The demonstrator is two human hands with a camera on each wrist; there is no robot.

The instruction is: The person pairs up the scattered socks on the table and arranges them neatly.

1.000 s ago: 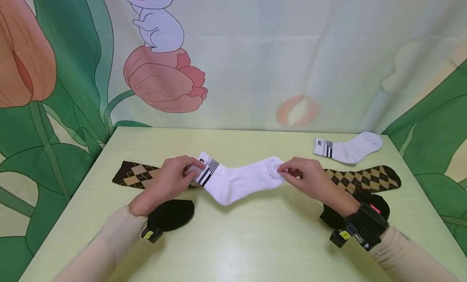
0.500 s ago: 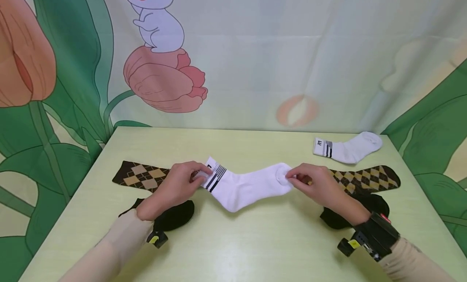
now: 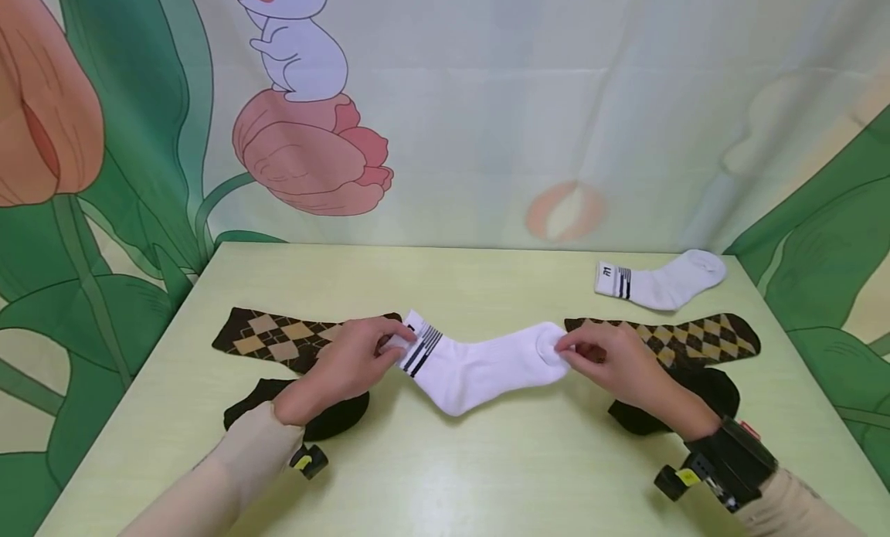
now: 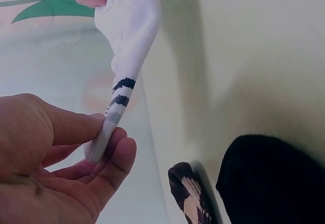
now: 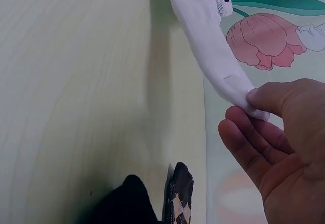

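A white sock point(image 3: 487, 367) with black stripes at its cuff is stretched between both hands above the table, its heel hanging lowest. My left hand point(image 3: 354, 359) pinches the cuff between thumb and fingers; the left wrist view shows the striped cuff point(image 4: 119, 99) in that pinch. At the toe end, my right hand point(image 3: 615, 359) pinches the tip, and the right wrist view shows the thumb on the toe point(image 5: 241, 94). A brown argyle sock point(image 3: 278, 336) lies partly behind the left hand, and a second argyle sock point(image 3: 709, 342) behind the right.
Another white striped sock point(image 3: 667, 282) lies at the back right of the pale table point(image 3: 445, 483). One black sock point(image 3: 341, 417) is partly under the left forearm, another black sock point(image 3: 716, 394) beside the right wrist. A printed curtain point(image 3: 473, 120) hangs behind the table.
Both hands have moved right and slightly toward the near edge, carrying the white sock along. More of both argyle socks shows now. The socks on the table have stayed in place.
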